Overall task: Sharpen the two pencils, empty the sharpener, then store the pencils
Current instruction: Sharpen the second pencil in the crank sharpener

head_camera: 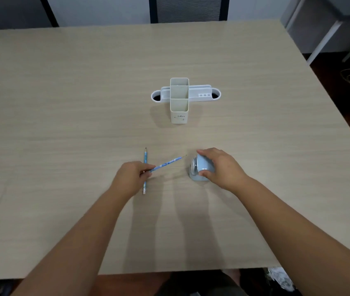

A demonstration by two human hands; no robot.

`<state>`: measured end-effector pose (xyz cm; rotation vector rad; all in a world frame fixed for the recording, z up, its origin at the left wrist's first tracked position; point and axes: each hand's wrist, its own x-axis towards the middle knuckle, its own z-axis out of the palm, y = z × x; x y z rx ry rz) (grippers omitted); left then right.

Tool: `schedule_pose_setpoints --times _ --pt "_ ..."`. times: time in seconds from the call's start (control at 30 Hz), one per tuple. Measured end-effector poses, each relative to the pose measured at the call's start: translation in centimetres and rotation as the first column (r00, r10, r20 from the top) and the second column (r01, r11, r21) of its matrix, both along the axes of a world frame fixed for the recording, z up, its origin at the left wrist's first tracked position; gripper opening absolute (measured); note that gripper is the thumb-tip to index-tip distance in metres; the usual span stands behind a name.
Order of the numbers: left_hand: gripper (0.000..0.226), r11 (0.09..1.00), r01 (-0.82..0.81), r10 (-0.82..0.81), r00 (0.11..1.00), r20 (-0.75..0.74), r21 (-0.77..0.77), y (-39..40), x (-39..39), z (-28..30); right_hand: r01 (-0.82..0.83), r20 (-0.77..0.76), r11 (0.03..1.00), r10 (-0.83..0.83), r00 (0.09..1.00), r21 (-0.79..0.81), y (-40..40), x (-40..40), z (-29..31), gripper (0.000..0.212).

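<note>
My left hand [131, 177] grips the rear end of a blue pencil [168, 162], whose tip points right toward the sharpener and stops a short gap from it. A second blue pencil [145, 159] lies flat on the table, tip away from me, partly under my left fingers. My right hand [219, 167] is closed over a light blue sharpener [199, 167] that stands on the table, its opening facing left. A white desk organiser [179, 100] with tall compartments stands farther back in the middle.
The wooden table [62, 103] stretches wide on all sides. A dark chair [189, 9] stands behind its far edge. The table's right edge runs diagonally, with dark floor and cables beyond it.
</note>
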<state>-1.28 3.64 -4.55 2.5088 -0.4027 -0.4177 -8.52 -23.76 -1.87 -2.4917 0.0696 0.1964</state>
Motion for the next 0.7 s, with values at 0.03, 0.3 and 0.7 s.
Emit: schedule_pose_setpoints --times 0.03,0.3,0.7 --pt "0.026 0.999 0.031 -0.031 0.999 0.014 0.007 0.3 0.1 0.1 0.001 -0.002 1.000 -0.001 1.000 -0.006 0.1 0.0 0.0 0.060" --pt "0.026 0.972 0.204 -0.220 0.964 0.151 0.119 -0.4 0.8 0.6 -0.020 0.001 1.000 0.020 1.000 -0.021 0.2 0.1 0.4 0.054" --pt "0.024 0.928 0.332 -0.356 0.924 0.140 0.172 -3.7 0.8 2.0 0.010 0.005 1.000 -0.010 1.000 -0.015 0.5 0.0 0.1 0.052"
